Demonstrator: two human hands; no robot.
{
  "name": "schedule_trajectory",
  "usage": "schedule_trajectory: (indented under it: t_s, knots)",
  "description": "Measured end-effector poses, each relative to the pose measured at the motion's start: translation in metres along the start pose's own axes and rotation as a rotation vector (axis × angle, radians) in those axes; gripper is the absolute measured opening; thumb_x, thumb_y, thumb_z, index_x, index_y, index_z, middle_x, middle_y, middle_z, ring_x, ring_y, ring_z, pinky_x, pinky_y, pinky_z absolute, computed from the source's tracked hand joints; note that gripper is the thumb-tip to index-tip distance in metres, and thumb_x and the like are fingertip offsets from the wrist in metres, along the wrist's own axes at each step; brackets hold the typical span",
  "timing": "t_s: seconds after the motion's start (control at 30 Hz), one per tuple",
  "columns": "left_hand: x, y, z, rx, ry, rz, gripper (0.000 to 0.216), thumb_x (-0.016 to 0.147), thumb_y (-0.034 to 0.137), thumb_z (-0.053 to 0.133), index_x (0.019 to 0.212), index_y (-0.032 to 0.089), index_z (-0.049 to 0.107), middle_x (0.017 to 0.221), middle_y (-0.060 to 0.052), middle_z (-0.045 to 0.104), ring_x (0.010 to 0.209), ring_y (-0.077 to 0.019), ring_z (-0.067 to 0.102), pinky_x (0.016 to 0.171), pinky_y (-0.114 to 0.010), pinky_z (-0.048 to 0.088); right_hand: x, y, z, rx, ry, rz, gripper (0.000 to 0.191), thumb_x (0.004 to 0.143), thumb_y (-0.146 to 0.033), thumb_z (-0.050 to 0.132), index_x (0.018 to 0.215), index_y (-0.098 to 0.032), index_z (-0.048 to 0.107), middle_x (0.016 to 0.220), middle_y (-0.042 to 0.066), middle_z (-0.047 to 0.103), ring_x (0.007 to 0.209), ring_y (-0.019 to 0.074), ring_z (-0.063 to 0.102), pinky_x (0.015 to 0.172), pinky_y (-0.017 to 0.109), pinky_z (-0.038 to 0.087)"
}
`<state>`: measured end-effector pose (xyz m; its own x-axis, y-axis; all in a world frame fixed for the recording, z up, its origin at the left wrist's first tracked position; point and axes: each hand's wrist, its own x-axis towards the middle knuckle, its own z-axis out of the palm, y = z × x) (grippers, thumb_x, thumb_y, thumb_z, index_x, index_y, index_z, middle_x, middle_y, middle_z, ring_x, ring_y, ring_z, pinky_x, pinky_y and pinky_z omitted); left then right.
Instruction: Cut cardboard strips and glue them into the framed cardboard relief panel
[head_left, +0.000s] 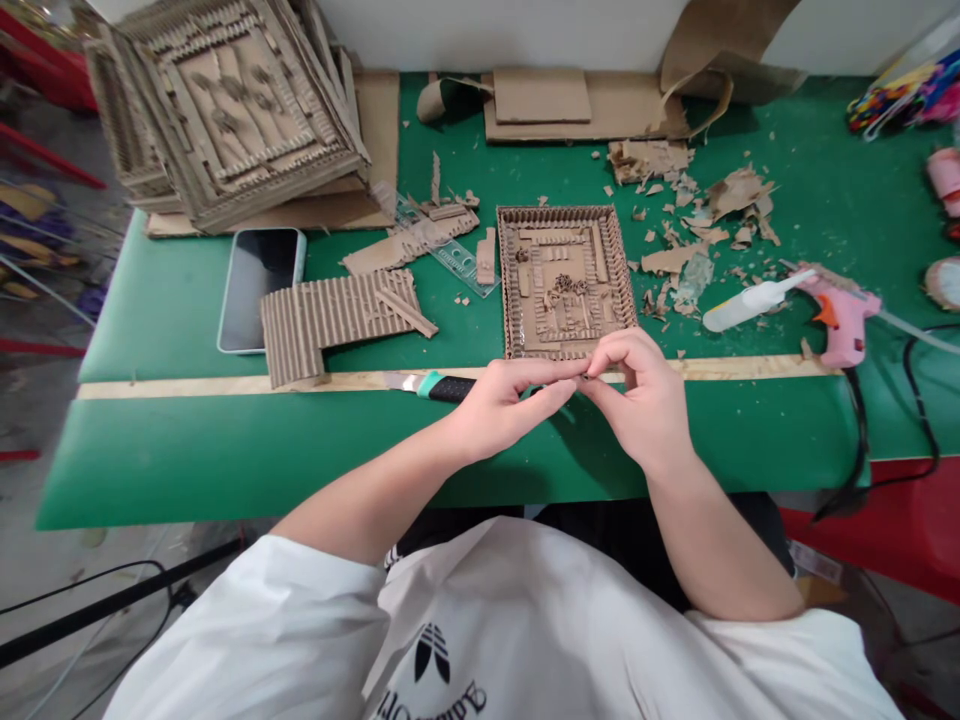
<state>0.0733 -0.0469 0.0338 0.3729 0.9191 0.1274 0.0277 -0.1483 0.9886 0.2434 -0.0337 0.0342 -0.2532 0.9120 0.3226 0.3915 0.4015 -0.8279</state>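
My left hand (507, 405) and my right hand (637, 400) meet fingertip to fingertip just in front of a square corrugated cardboard tray (506, 290). Between thumb and fingers, both hands pinch something small and dark, mostly hidden and too small to name. Raised cardboard strips and small curled pieces fill the inside of the tray. A utility knife (446, 387) with a black and teal handle lies by my left hand, its handle end partly covered by that hand. Further left is an L-shaped piece of corrugated cardboard (300, 325) with a loose strip on it.
A phone (261, 285) lies at left, below stacked cardboard frames (247, 120). Behind the cardboard piece is a clear ruler (457, 262). Scraps (679, 255), a white glue bottle (750, 305) and a pink glue gun (840, 320) with a cord lie right. Flat cardboard (544, 95) rests at back.
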Motion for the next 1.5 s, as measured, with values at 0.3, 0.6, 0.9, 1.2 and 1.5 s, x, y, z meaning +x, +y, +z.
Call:
schedule_trajectory:
  t_s: [0.3,0.6,0.9,1.2,1.5]
  knots:
    - [0.000,-0.004,0.006,0.131,0.063,0.025,0.022,0.082,0.027,0.064,0.099,0.017,0.073,0.094,-0.003,0.075,0.083,-0.0152,0.070,0.074,-0.020,0.054,-0.001,0.000,0.005,-0.206,0.011,-0.129,0.019,0.074,-0.009,0.061,0.066,-0.015,0.045,0.075,-0.002,0.050,0.074,0.0063,0.049,0.066,0.020,0.040]
    - [0.002,0.001,0.005,-0.064,0.197,-0.101,0.023,0.084,0.028,0.060,0.100,0.017,0.072,0.095,-0.004,0.075,0.087,-0.0169,0.070,0.078,-0.024,0.056,0.000,0.001,0.001,-0.209,-0.002,-0.151,0.023,0.075,-0.026,0.070,0.090,-0.020,0.055,0.089,0.000,0.057,0.085,0.0088,0.055,0.074,0.023,0.048]
    - [0.001,-0.003,0.005,-0.117,0.259,-0.048,0.026,0.085,0.027,0.060,0.108,0.020,0.070,0.102,-0.003,0.073,0.092,-0.0173,0.070,0.083,-0.026,0.057,-0.002,-0.003,0.001,-0.292,0.146,-0.299,0.019,0.080,-0.021,0.064,0.099,-0.021,0.064,0.090,0.002,0.059,0.087,0.0079,0.057,0.079,0.023,0.050]
    - [-0.005,-0.008,0.004,0.155,0.167,0.130,0.048,0.092,0.023,0.048,0.139,0.022,0.042,0.122,-0.004,0.065,0.106,-0.0153,0.064,0.098,-0.028,0.049,-0.002,-0.003,0.006,-0.349,0.187,-0.333,0.015,0.077,-0.017,0.067,0.091,-0.020,0.067,0.086,0.002,0.059,0.086,0.0097,0.056,0.078,0.026,0.050]
    - [0.001,-0.004,0.000,-0.319,0.105,-0.126,0.044,0.084,0.035,0.063,0.125,0.021,0.057,0.099,-0.006,0.072,0.093,-0.0179,0.068,0.084,-0.029,0.055,-0.003,-0.003,0.006,-0.337,0.210,-0.318,0.007,0.080,-0.022,0.063,0.087,-0.024,0.066,0.086,0.003,0.059,0.087,0.0117,0.057,0.078,0.029,0.050]
